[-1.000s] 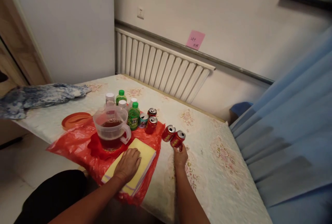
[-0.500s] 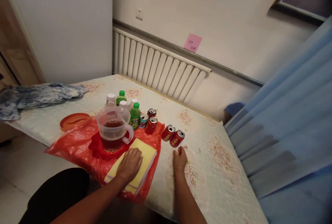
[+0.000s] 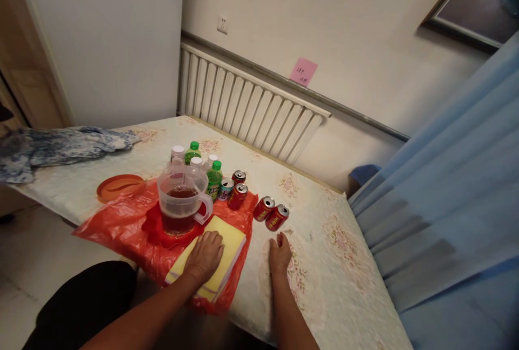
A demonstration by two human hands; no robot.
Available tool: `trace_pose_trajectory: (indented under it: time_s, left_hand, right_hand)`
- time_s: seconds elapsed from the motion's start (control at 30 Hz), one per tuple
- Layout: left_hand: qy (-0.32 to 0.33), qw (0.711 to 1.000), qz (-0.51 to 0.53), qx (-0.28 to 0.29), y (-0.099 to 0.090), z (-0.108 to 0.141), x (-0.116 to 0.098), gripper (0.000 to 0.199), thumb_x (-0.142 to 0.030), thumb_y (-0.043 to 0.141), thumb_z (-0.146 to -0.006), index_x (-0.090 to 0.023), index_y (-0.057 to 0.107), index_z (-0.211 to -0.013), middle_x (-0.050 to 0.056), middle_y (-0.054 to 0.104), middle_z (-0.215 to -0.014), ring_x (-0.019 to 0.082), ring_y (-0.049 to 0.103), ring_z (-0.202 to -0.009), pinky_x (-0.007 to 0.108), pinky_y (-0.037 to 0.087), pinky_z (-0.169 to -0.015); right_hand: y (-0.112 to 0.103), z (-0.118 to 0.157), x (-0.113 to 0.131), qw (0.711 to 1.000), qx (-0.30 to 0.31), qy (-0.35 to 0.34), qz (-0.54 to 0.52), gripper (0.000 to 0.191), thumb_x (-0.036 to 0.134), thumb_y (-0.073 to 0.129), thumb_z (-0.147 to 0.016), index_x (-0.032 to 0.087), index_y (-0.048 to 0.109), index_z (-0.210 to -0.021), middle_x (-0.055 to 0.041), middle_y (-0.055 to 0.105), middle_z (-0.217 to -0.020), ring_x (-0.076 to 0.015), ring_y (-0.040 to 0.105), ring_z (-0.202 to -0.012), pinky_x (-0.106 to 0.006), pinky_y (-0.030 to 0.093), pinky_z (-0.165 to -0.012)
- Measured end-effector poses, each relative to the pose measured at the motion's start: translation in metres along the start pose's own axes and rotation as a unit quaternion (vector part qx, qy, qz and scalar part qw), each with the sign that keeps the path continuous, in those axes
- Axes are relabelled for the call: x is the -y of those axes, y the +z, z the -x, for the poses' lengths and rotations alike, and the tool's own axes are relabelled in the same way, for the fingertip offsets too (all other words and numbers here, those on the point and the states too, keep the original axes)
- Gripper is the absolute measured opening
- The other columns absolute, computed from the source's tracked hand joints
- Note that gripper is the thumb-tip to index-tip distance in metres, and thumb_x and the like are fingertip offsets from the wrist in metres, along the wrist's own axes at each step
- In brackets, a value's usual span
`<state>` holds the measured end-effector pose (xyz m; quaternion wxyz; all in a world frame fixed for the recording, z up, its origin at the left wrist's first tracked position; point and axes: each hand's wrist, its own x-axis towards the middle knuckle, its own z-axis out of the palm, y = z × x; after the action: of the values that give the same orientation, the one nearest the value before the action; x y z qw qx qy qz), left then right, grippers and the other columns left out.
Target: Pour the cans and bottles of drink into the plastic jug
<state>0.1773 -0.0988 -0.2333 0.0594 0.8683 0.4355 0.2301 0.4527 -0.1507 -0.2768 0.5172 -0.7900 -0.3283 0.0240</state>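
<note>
My left hand [image 3: 206,255] rests flat on a folded yellow cloth [image 3: 229,236], fingers stretched out, on the front of a red plastic bag [image 3: 117,226]. My right hand [image 3: 280,253] lies on its side on the tablecloth, loosely curled, with no object visible in it. Just beyond it stand two opened red drink cans [image 3: 278,217]. Left of the cloth, a clear plastic jug [image 3: 182,204] with dark brown liquid stands in a red scalloped dish [image 3: 152,231]. Behind the jug are green-capped bottles [image 3: 214,180], white-capped bottles [image 3: 177,153] and more cans [image 3: 238,196].
An orange lid [image 3: 117,187] lies left of the bag. A blue-patterned cloth [image 3: 77,147] covers the table's far left. A radiator [image 3: 247,101] runs along the wall behind, and a blue curtain [image 3: 446,177] hangs at the right.
The view has shifted slightly. Both hands keep nearly the same places, the left on the yellow cloth and the right by the red cans. Nothing was picked up or put down.
</note>
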Motion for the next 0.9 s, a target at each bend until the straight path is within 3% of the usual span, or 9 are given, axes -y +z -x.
trace_pose_trajectory:
  time_s: [0.9]
  left_hand:
    - [-0.014,1.000,0.017,0.008,0.0015,0.0001,0.0007,0.020,-0.025,0.040,-0.097,-0.019,0.060,-0.095,0.009,0.060,-0.102,0.025,0.050,-0.100,0.042,0.039,-0.092]
  right_hand:
    - [0.0002,0.0006,0.0015,1.000,-0.007,0.005,-0.020,0.050,0.035,0.060,-0.073,0.009,0.067,-0.115,-0.0170,0.073,-0.107,-0.0284,0.068,-0.094,-0.036,0.049,-0.085]
